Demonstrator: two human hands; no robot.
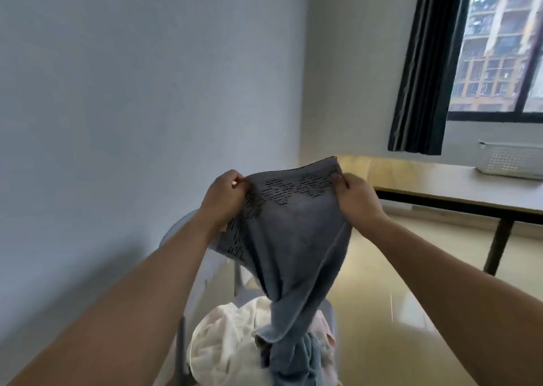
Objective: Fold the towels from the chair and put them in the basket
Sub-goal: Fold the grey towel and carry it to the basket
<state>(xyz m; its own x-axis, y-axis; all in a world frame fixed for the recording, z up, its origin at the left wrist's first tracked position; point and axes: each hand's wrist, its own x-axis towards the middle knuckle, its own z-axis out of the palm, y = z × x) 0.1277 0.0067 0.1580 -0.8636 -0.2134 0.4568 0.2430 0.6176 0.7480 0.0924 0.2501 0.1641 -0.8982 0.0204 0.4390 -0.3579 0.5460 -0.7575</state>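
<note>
Both bare forearms reach up from six o'clock. At ten o'clock of centre the left hand [227, 196] pinches one top corner of a blue-grey towel [293, 232]; at two o'clock the right hand [358, 199] pinches the other. Its tail hangs onto a heap of pale towels [232, 335], perhaps cream and pink, on the grey chair [179, 232]. A white basket [511, 159] sits on the table [458, 185] at three o'clock.

Head view, 1 camera, wide-angle: worn on my head, facing forward and slightly down over the chair [188, 238] close below me; table [440, 185] and window [499, 47] lie right of it.
</note>
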